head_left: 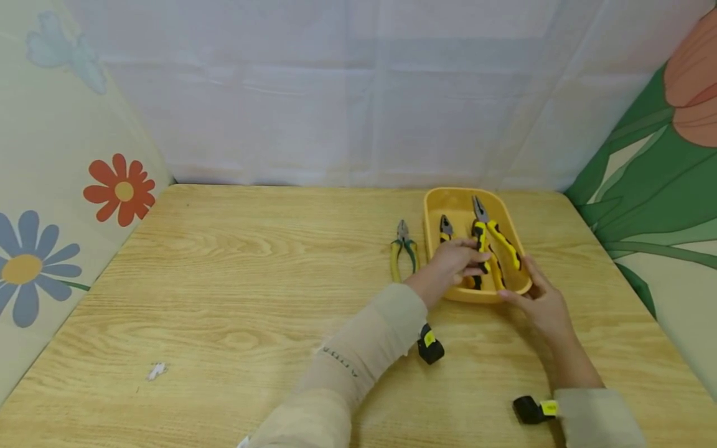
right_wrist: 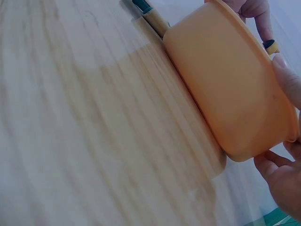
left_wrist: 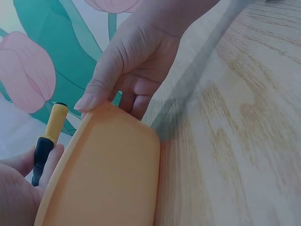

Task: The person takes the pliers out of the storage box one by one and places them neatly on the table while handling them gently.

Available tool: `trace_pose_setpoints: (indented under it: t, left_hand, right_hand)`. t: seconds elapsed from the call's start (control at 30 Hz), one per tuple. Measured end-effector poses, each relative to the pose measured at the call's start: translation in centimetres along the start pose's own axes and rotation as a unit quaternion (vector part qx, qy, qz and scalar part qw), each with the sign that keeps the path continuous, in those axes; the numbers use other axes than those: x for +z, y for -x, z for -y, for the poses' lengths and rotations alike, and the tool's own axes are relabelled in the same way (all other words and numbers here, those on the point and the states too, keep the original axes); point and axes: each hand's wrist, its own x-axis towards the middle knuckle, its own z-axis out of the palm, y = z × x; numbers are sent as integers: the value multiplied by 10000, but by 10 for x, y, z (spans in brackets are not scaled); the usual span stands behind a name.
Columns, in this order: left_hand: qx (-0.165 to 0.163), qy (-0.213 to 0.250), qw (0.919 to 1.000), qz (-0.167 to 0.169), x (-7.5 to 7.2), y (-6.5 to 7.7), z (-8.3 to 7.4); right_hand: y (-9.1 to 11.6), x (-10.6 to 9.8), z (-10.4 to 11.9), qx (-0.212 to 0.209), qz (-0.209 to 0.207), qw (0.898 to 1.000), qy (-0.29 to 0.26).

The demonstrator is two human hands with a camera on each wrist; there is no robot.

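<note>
A yellow plastic tray (head_left: 467,297) on the wooden table holds several pliers with black-and-yellow handles. Inside it my left hand (head_left: 455,261) pinches a handle of the long-jawed pliers (head_left: 480,210), whose jaws point toward the back wall. In the left wrist view that handle (left_wrist: 55,120) rises above the tray rim. My right hand (head_left: 543,305) grips the tray's near right corner, thumb on the rim and fingers around the outer wall. Another pair of pliers (head_left: 445,225) lies at the tray's left, partly hidden by my left hand.
Green-and-yellow pliers (head_left: 403,246) lie on the table just left of the tray. Black wrist devices with yellow labels (head_left: 430,345) show by both sleeves. A small white scrap (head_left: 157,371) lies front left. A pale cloth (head_left: 280,93) hangs behind the table, with flower-printed panels at both sides.
</note>
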Motion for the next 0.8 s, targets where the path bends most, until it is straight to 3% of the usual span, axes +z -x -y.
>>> trace_pose_setpoints:
  t: [0.8]
  left_hand:
    - [-152, 204, 9987, 442, -12, 14, -9]
  right_hand:
    - [0, 2, 0, 52, -80, 9999, -124]
